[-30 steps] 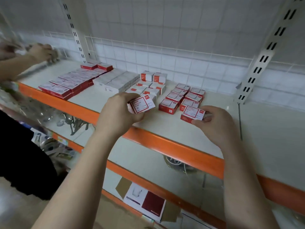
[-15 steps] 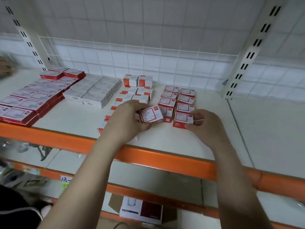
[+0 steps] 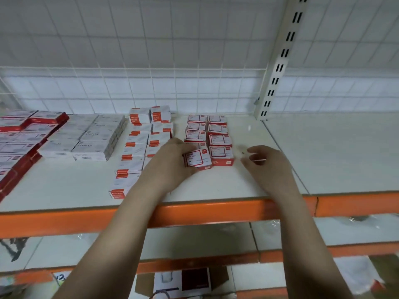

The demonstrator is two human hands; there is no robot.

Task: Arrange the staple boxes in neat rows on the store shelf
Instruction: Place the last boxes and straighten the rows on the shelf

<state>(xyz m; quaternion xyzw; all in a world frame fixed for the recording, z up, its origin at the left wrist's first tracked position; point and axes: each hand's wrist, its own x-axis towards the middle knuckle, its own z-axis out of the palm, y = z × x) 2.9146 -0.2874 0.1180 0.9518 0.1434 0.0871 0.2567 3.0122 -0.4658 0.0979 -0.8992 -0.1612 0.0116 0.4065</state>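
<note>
The left hand (image 3: 172, 162) grips a tilted staple box (image 3: 197, 158) at the left row's front; squaring it against its neighbour (image 3: 221, 155) looks best. The right hand (image 3: 267, 165) hovers, fingers loosely curled, empty.

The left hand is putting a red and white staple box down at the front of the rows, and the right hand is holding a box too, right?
Not quite. The head view shows the left hand gripping the staple box at the front of the rows, but the right hand holds no box. It hangs beside the rows, not touching them.
</note>
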